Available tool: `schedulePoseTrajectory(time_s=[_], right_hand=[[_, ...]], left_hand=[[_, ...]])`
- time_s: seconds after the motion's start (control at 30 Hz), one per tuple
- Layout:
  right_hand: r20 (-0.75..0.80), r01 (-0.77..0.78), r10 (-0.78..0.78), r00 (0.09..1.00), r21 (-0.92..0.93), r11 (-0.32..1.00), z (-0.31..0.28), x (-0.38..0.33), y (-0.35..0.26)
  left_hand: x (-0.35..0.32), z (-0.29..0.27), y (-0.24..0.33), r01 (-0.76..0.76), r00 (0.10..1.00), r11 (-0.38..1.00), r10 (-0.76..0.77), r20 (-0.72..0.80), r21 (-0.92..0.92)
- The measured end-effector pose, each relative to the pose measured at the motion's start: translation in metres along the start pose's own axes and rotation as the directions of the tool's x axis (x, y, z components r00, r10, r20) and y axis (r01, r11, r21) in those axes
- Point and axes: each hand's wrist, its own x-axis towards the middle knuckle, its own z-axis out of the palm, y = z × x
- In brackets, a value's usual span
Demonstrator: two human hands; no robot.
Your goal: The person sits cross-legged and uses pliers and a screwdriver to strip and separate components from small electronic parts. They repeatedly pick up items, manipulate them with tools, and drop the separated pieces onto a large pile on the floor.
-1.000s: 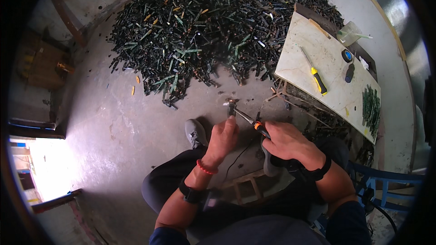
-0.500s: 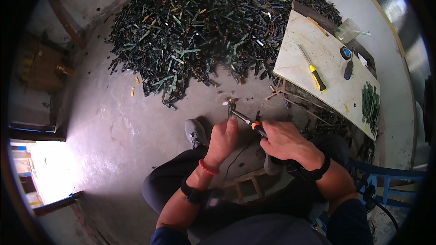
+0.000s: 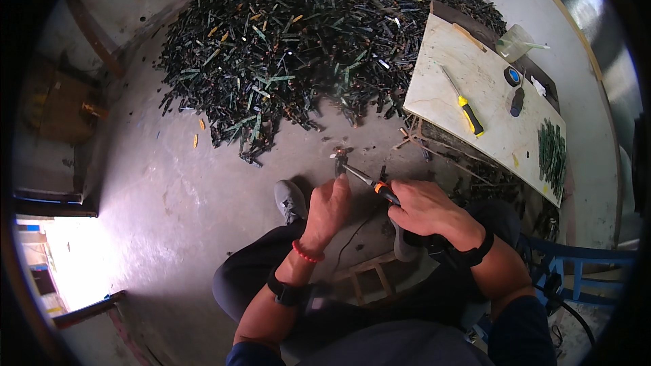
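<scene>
While sitting, person works w/ pliers (image 3: 359, 177).
Right hand (image 3: 426, 207) squeezes orange grip; left hand (image 3: 328, 207) pinches small piece (image 3: 340, 157) at tool tip, near big scrap pile (image 3: 319, 41).

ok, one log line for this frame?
left hand: steadies small strip | right hand: grips pliers on strip | background: strip pile, yellow screwdriver

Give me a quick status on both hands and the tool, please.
Right hand gripping orange-and-black-handled pliers. Left hand pinching a small part at the pliers' tip. Heap of dark green strips ahead, apart.
</scene>
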Motion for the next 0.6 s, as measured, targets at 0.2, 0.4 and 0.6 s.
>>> schedulePoseTrajectory(time_s=[0.2,0.4,0.6], right_hand=[[0.023,-0.003,0.003,1.000,0.014,1.000,-0.002,0.000,0.000],[0.051,-0.013,0.011,0.999,0.049,0.999,0.000,0.004,0.006],[0.097,-0.007,-0.013,0.995,0.197,0.980,0.008,0.007,0.016]], left_hand=[[0.000,0.000,0.001,0.025,0.999,1.000,-0.025,-0.027,-0.008],[0.001,-0.002,-0.002,0.047,0.997,0.997,-0.043,-0.064,0.066],[0.003,-0.004,-0.012,-0.025,0.993,0.969,0.052,-0.102,0.246]])
